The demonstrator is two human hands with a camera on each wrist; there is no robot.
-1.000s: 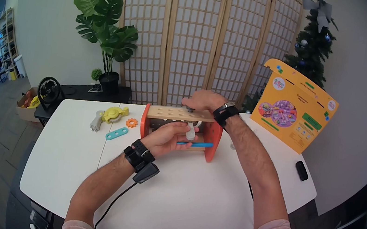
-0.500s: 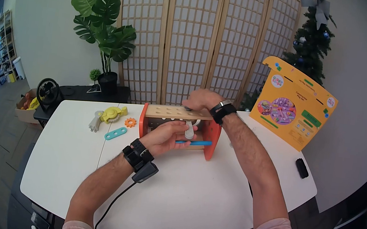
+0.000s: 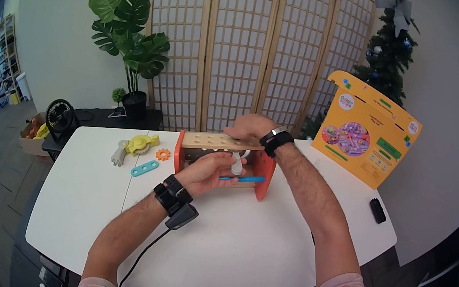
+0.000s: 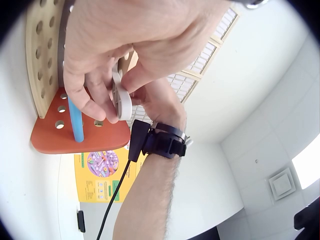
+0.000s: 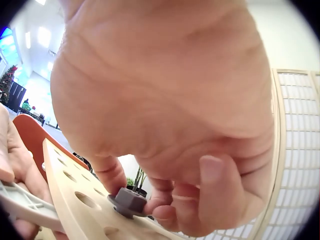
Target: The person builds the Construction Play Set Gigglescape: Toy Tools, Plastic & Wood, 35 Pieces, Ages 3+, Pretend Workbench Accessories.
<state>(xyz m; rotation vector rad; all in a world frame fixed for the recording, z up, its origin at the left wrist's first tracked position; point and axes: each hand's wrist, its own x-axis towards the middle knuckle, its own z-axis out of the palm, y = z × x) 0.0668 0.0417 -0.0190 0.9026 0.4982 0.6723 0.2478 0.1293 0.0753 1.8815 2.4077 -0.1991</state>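
Note:
A toy workbench with a wooden top board (image 3: 215,141) full of holes and red-orange end panels (image 3: 264,178) stands on the white table. On that board my right hand (image 3: 252,128) pinches a dark grey hex bolt (image 5: 131,201), thumb and fingers at either side of its head; the bolt sits in one of the holes. Below the board's front edge, my left hand (image 3: 205,172) grips a light-grey plastic toy wrench (image 4: 122,100) with a rounded end. The wrench's far end is hidden. Under the left fingers runs a blue rod (image 3: 253,180), reaching toward the right end panel.
Left of the bench lie a yellow-green toy piece (image 3: 141,144), a grey toy piece (image 3: 118,153), an orange gear (image 3: 163,154) and a teal strip (image 3: 145,168) with holes. A yellow box (image 3: 368,134) stands at the back right, with a small black object (image 3: 377,212) before it.
The right hand has shifted slightly at the bolt, whose grey head showed beside the fingers earlier in the head view. The left hand and wrench stay at the bench's front.

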